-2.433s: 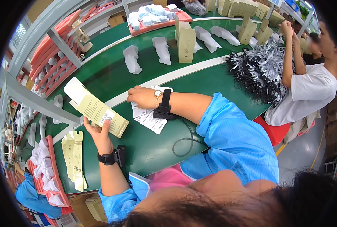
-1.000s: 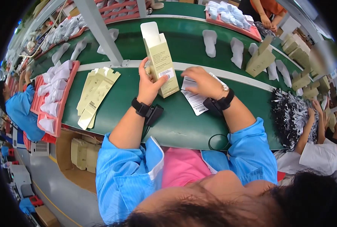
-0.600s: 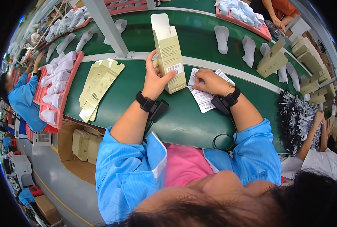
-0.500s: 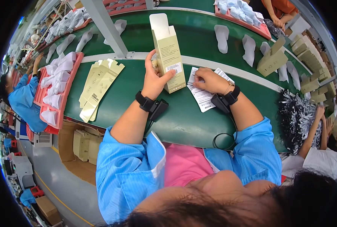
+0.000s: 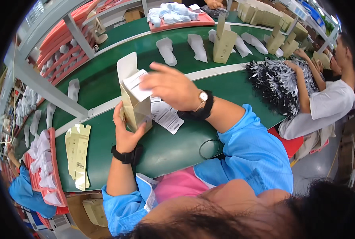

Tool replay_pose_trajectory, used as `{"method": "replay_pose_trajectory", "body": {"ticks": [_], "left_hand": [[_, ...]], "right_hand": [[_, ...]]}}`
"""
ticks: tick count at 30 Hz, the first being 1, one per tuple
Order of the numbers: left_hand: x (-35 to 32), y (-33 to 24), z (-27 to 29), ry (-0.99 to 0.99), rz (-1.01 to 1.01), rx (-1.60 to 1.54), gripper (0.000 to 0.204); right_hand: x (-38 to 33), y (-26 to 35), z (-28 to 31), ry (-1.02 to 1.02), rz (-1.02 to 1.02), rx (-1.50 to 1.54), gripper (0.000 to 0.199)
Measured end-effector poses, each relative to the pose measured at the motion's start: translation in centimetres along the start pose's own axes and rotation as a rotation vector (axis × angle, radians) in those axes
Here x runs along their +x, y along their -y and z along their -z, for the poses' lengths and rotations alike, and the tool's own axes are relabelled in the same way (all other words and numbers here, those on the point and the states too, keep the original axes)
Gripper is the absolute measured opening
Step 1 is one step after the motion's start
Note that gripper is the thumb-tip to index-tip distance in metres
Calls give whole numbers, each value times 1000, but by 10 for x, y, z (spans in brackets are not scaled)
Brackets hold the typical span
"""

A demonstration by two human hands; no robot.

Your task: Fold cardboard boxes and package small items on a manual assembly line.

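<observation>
My left hand (image 5: 126,129) is wrapped around the lower part of a pale yellow-green carton (image 5: 141,113), which stands tilted with its white inner flap raised. Over the carton's open top, my right hand (image 5: 174,88) holds a folded white leaflet (image 5: 137,86) by its edge; the fingers are partly smeared by motion. The leaflet's lower end meets the mouth of the carton, and I cannot tell how far in it goes. Beside the carton, more printed leaflets (image 5: 166,116) lie on the green table (image 5: 173,149).
Flattened cartons (image 5: 78,153) lie to the left, near a red tray (image 5: 57,175) of white wrapped pieces. Beyond a metal rail, a green belt (image 5: 139,49) carries white wrapped pieces and upright cartons (image 5: 224,44). At right, a person's hands touch silver-black tinsel (image 5: 271,81).
My right hand has risen from the table leaflets to the carton's top with a folded leaflet. My left hand still grips the carton. The view has swung to the right.
</observation>
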State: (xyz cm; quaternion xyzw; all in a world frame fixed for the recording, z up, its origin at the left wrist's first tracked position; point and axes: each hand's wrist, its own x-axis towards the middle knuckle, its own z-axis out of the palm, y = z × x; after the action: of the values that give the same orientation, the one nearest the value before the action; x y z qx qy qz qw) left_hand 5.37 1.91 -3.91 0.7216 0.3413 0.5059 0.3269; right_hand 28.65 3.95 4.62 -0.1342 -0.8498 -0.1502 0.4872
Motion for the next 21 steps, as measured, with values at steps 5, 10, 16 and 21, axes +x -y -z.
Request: {"method": "replay_pose_trajectory", "body": {"ticks": [5,10,16,21], "left_hand": [[-1,-7,-2,40,-11,125,87],[-1,-10,-1,-41,-76,332,84],[5,-13,-1,-107,-155,337,80],[7,-4,5,-131,-142,422,69]], "right_hand": [[-6,7,-7,264,-212,218,16],[-1,22,-14,221,-303,169,23],[-7,3,-21,58,-444,193,20],[-13,-69,-29,-35,-436,-145,24]]}}
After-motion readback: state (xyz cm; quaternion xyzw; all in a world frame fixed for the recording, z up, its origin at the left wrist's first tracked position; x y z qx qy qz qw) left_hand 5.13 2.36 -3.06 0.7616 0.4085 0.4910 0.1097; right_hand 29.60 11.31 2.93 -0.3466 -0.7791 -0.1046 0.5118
